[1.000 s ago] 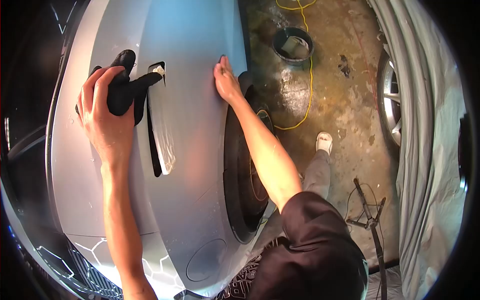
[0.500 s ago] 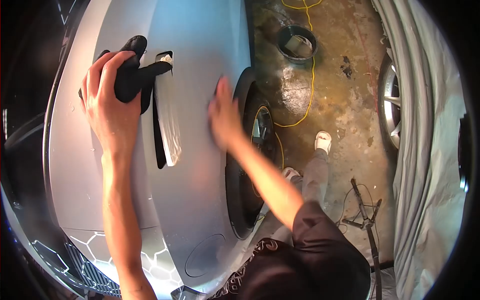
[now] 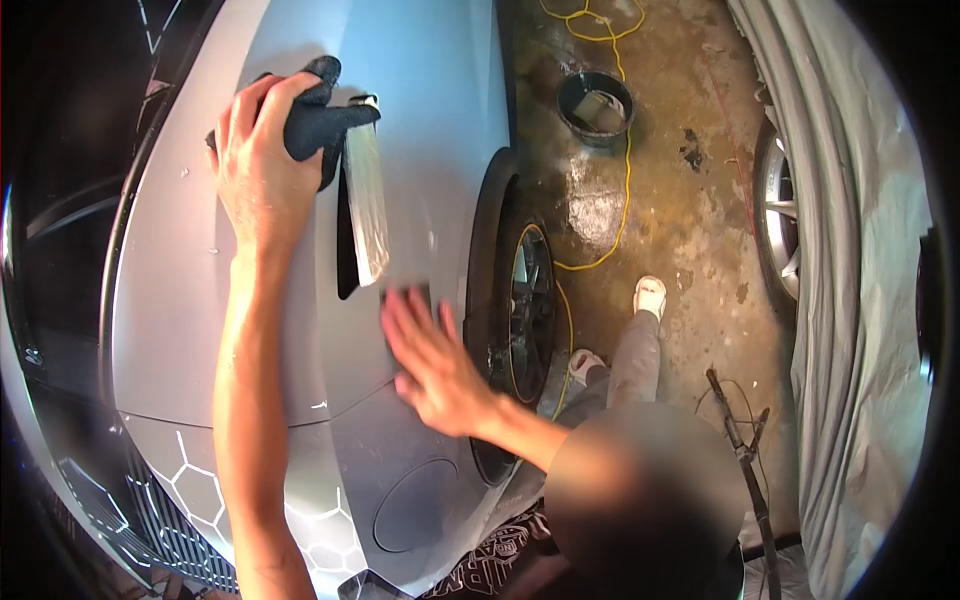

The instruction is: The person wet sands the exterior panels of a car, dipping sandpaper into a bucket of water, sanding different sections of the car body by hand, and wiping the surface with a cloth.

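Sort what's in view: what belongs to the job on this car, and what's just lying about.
In the job, it appears:
- grey car panel
- black glove-like item under left hand
- dark pad under right hand

Lying about, apparently:
- yellow cord
- black stand
- bucket, though possibly used

The grey car panel [image 3: 430,180] looks smooth, with a satin sheen; the translucent film [image 3: 367,205] on it is crinkled and glossy, the black pad [image 3: 310,135] matt. The draped sheeting [image 3: 860,300] resembles wrinkled plastic, the bucket [image 3: 600,137] smooth plastic; the concrete floor [image 3: 700,225] shines in patches.
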Demonstrator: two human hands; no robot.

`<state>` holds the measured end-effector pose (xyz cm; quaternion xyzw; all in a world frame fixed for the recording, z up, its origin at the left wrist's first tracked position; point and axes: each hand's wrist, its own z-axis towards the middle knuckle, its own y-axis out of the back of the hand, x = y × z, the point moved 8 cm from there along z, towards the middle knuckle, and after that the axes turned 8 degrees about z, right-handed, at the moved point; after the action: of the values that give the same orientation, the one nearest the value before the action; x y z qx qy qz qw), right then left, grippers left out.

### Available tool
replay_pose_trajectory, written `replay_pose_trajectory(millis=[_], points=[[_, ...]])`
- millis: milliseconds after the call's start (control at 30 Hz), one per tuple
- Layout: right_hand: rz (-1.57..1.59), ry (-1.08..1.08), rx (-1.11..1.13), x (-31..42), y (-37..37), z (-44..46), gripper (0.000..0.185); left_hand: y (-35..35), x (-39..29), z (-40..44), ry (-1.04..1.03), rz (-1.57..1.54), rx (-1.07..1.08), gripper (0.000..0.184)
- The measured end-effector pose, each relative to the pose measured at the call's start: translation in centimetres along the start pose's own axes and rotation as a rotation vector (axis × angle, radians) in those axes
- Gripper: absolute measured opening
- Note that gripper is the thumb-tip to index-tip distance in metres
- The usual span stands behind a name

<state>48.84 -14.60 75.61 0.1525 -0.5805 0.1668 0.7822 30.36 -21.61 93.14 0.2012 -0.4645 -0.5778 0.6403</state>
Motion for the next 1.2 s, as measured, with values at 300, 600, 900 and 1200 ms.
replay_pose_trajectory(millis=[300, 600, 900, 1200], points=[[-0.017, 0.023, -0.160, -3.3, 4.7, 10.7, 0.070, 1.5, 1.1, 0.5, 0.102, 0.067, -0.057, 0.061], [0.073, 0.007, -0.186, -6.6, 9.5, 19.7, 0.060, 1.8, 2.2, 0.0, 0.193, 0.128, -0.118, 0.060], [0.047, -0.078, -0.093, -7.0, 6.3, 11.9, 0.059, 1.6, 1.6, -0.1, 0.167, 0.122, -0.084, 0.065], [0.075, -0.058, 0.099, -1.4, -0.2, -1.6, 0.070, 1.5, 1.8, 0.1, 0.181, 0.073, -0.072, 0.062]])
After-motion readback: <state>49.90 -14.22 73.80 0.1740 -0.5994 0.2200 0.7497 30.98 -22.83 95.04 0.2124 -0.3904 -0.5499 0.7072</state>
